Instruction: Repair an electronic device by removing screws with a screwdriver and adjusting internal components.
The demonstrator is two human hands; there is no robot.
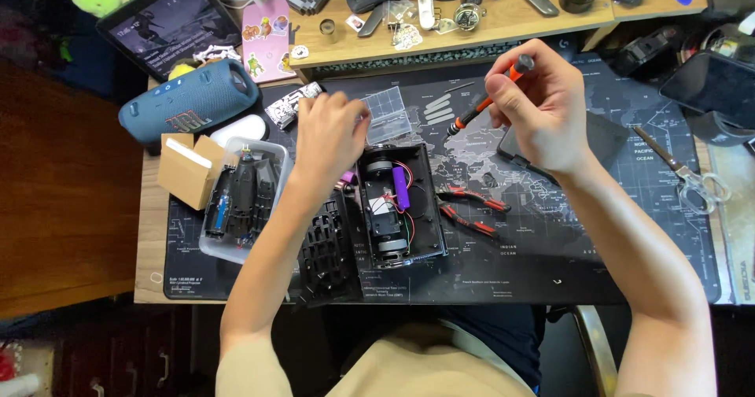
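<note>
orange-handled screwdriver (481, 107) gripped in right hand (535, 106) fingers; left hand (330, 133) fingers curled at opened black device (397, 208), grip unclear

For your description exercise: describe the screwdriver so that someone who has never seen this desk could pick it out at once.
Start at the dark map-print mat covering the desk. Above its middle, the right hand holds a screwdriver tilted over the opened black device. Unlike the red-handled pliers lying flat on the mat, it is a single orange-and-black shaft, held off the mat.

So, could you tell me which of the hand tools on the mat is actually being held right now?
The orange-and-black screwdriver, gripped in the right hand. The red-handled pliers lie untouched beside the opened device, and the scissors lie far right.
</note>
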